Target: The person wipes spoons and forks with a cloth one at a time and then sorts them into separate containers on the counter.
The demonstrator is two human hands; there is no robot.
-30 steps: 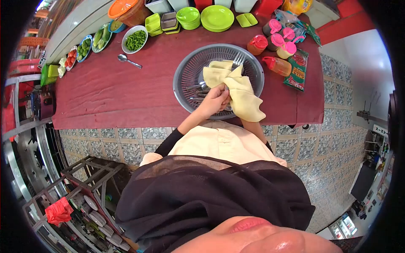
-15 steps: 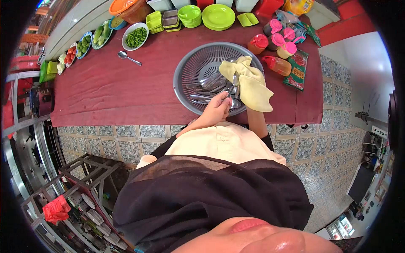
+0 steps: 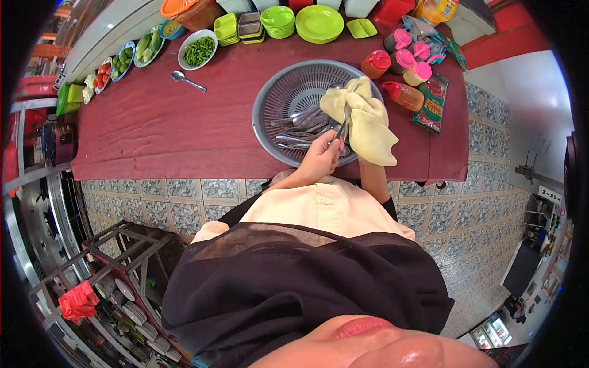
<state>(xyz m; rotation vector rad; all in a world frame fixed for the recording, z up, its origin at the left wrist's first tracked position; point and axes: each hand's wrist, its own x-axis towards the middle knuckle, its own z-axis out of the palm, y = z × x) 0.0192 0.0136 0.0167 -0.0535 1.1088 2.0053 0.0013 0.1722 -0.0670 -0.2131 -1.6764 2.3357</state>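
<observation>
- Left hand (image 3: 325, 152): grip closed round the near end of a metal utensil (image 3: 343, 126), held over the near right part of the grey colander (image 3: 258, 122). Utensil slants up and away, its upper part against the cloth. Fork or spoon, can't tell.
- Right wrist (image 3: 372, 172): runs up under the pale yellow cloth (image 3: 371, 122). Right hand is covered by it, so can't tell its grip.
- Cloth: bunched at the far end, a loose flap hanging toward the body, overlapping the right side of the colander rim.
- Cutlery (image 3: 307, 127): loose pile of metal pieces in the colander, left of the cloth, handles mostly pointing left.
- Colander: on the dark red counter (image 3: 153, 132), close to the near edge, in front of the person.
- Right of colander: red-lidded jar (image 3: 375, 64) just beside the rim, orange bottle (image 3: 406, 96) lying on its side, green packet (image 3: 432, 105) next to it, pink-lidded jars (image 3: 403, 59) behind.
- Left: single spoon (image 3: 189, 81) on the counter, well apart from the colander; green chillies (image 3: 199, 51) in a white bowl (image 3: 184, 64) behind it.
- Back row: green plates (image 3: 319, 24), stacked; green bowls (image 3: 278, 23), also stacked.
</observation>
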